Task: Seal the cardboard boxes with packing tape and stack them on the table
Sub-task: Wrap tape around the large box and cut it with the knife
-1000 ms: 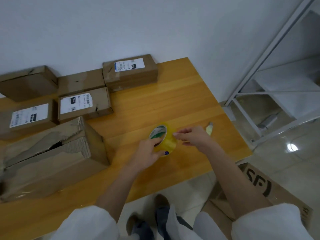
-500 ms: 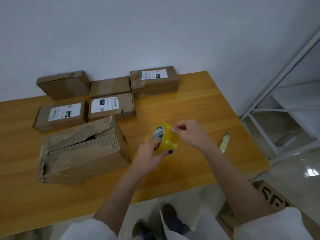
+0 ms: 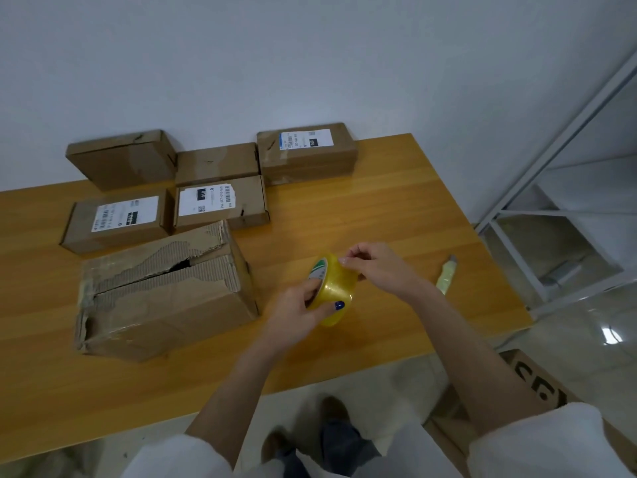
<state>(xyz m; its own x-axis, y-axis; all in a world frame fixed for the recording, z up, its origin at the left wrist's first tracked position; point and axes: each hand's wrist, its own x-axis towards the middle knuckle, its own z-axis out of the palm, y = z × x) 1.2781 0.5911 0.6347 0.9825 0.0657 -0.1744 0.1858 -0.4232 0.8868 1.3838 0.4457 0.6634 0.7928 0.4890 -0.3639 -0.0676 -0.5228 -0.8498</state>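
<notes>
Left hand (image 3: 296, 312): you grip the tape roll (image 3: 332, 288).
Right hand (image 3: 375, 267): you pinch its edge; the end may split.
Torn box (image 3: 165, 298): ragged flaps may gape under tape.

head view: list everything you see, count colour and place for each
torn box: 1, brown, left of centre on the table, top flaps ripped and gaping
labelled boxes: 3, brown with white labels, towards the back of the table
plain boxes: 2, brown, back row by the wall
tape roll: 1, clear yellow, held in front of the torn box's right end
knife: 1, pale yellow, lying near the table's right edge
table: 1, orange-brown wood
rack: 1, white metal, right of the table
floor box: 1, brown with black letters, on the floor lower right
hands: left hand grips the roll; right hand pinches at its top
</notes>
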